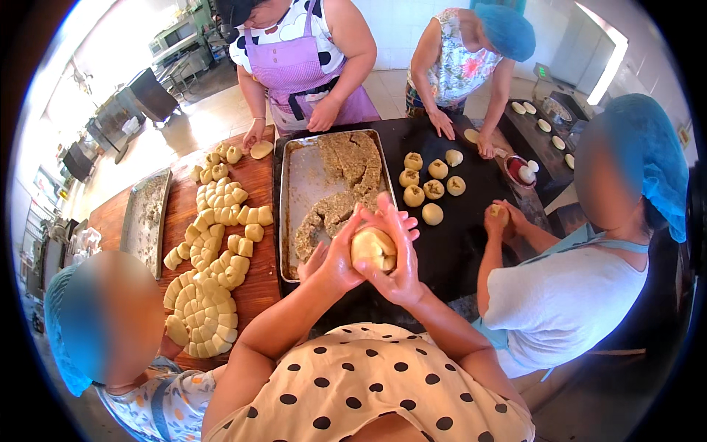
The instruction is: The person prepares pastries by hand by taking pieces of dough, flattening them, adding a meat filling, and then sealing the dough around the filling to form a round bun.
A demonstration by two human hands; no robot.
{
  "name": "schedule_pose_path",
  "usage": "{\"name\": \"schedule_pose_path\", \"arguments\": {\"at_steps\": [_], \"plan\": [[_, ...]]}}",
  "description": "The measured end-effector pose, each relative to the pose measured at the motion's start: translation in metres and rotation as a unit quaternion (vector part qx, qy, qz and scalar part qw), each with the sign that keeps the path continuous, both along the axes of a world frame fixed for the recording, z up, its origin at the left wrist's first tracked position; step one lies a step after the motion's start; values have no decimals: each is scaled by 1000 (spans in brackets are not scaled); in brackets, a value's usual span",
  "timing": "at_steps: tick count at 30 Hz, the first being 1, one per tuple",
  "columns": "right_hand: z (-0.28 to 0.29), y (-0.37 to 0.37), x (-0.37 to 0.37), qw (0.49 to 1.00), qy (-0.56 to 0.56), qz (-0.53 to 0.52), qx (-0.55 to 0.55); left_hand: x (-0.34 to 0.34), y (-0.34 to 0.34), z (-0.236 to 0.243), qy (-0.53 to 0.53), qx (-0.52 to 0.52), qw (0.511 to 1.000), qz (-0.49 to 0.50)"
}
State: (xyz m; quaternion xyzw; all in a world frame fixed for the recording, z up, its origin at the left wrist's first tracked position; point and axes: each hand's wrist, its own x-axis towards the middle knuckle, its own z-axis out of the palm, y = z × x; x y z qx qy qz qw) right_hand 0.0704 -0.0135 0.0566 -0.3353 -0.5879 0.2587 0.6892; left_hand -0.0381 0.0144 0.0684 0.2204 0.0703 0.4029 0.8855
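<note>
Between my two hands, above the front right corner of a metal tray (290, 177), is a ball of pale yellow dough (373, 247) with a fold across its top. My left hand (340, 254) cups its left side. My right hand (401, 258) wraps its right side, thumb in front and fingers pointing up. The tray holds a thick, crumbly brown filling (353, 166). Another hand (312, 261) shows partly behind my left forearm, at the tray's front edge; whose it is I cannot tell for sure.
Several round filled dough balls (433, 189) sit on the black table (471, 236) to the right. Many cut dough pieces (210, 309) cover the wooden board (258, 291) at left, beside a narrow tray (146, 221). Co-workers stand left, right and across, handling dough. A red-rimmed bowl (520, 173) stands far right.
</note>
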Motion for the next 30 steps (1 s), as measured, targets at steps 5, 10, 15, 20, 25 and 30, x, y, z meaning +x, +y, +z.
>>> {"name": "schedule_pose_path", "arguments": {"at_steps": [5,10,15,20,25,30], "plan": [[-28,-10,8,987,-70,141,-37,12,3,-4,-10,-42,997,-63],[-3,3,9,994,89,50,-22,31,12,-13,21,-97,994,34],[-13,-6,-8,984,99,91,-121,17,-24,-25,-43,-132,973,184],[-32,-4,-2,996,56,1,-68,28,-11,-47,127,-174,949,230],[-37,8,3,997,-3,-79,16,22,5,-38,90,-115,988,54],[-25,0,20,996,-28,68,-56,14,27,-53,75,-87,988,-106]]}}
